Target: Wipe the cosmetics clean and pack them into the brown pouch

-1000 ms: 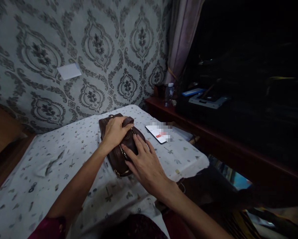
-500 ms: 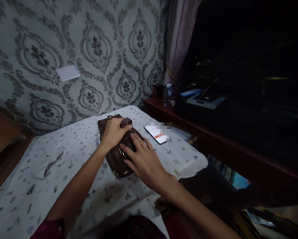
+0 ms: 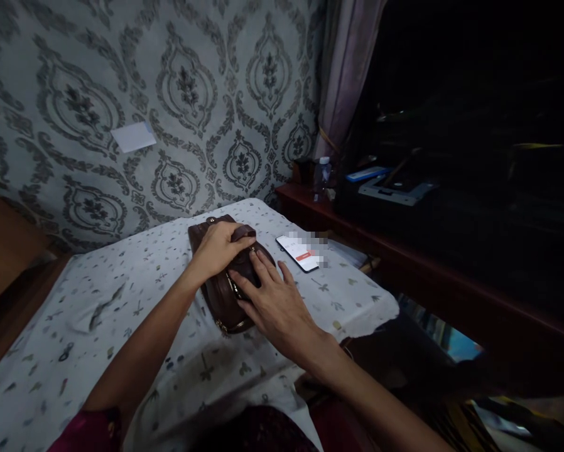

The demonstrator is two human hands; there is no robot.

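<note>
A dark brown leather bag with gold zips lies on the white patterned cloth. My left hand is closed on the strap at the bag's upper part, its thumb pointing right. Spread fingers of my right hand rest on the bag's right side, close to a zip. Just right of the bag, a phone lies face up with its screen lit.
Against the patterned wall shows a white card. A dark red ledge at the back right bears a clear bottle. Further right are a blue packet and a grey flat device.
The whole view has shifted slightly. Both hands keep nearly the same places on the bag; the right fingers look a little more spread.
</note>
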